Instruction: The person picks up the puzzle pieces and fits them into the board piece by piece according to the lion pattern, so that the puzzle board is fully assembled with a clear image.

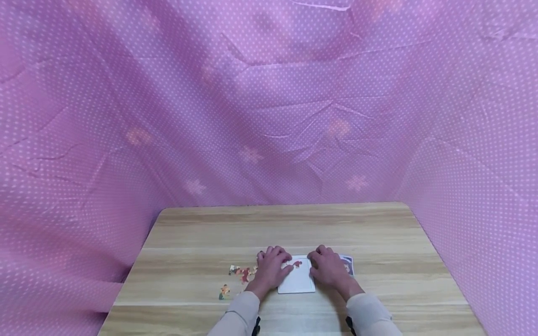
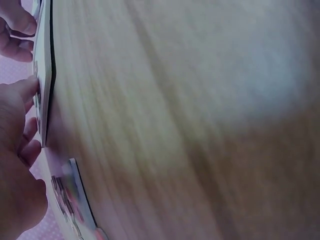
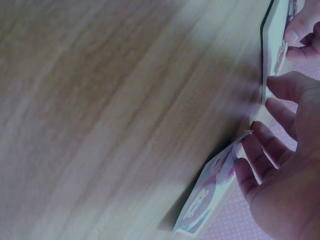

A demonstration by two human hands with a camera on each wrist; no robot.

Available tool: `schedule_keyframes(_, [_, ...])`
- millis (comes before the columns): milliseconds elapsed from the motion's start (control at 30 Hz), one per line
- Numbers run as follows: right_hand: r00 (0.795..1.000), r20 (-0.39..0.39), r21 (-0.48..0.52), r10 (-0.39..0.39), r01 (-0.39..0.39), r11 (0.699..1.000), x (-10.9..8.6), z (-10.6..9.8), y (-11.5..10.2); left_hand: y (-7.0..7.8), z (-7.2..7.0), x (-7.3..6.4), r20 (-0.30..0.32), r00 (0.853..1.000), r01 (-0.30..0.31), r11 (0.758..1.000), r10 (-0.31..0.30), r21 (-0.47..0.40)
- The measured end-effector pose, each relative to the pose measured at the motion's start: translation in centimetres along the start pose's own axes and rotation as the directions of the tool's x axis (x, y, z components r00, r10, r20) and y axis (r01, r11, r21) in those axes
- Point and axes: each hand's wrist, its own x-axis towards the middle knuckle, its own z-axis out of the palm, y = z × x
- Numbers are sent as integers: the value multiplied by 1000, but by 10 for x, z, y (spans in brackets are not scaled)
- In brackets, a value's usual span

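A white puzzle board [image 1: 296,283] lies flat on the table, a reddish puzzle piece [image 1: 297,264] near its far edge. My left hand [image 1: 272,269] reaches over the board's left side, thumb and index finger touching its surface. In the left wrist view its thumb [image 2: 29,86] is extended on the board; whether it presses a piece is hidden. At the board's right edge rests my right hand [image 1: 329,268]. In the right wrist view its thumb [image 3: 286,86] touches that edge and the other fingers spread loosely, close to a printed card [image 3: 205,195].
Loose printed puzzle pieces [image 1: 245,274] lie left of my left hand, with another piece [image 1: 224,291] nearer to me. The card [image 1: 348,264] sits partly behind my right hand. A pink dotted curtain [image 1: 269,140] surrounds the wooden table [image 1: 290,228].
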Motion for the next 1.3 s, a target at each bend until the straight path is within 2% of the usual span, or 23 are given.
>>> schedule_keyframes(200, [1000, 9, 20, 14, -14, 1000, 2, -3, 0, 1, -1, 2, -1, 1000, 12, 1000, -12, -2])
schedule_keyframes(633, [1000, -3, 2, -2, 2, 1000, 4, -7, 2, -1, -1, 6, -20, 1000, -17, 1000, 17, -6])
schedule_keyframes(1100, [1000, -2, 1, -3, 3, 1000, 7, -6, 2, 2, 0, 4, -35, 999, -17, 997, 20, 76])
schedule_keyframes(1300, [1000, 4, 5, 1, -1, 1000, 8, -6, 2, 3, -3, 4, -39, 999, -3, 999, 5, 43])
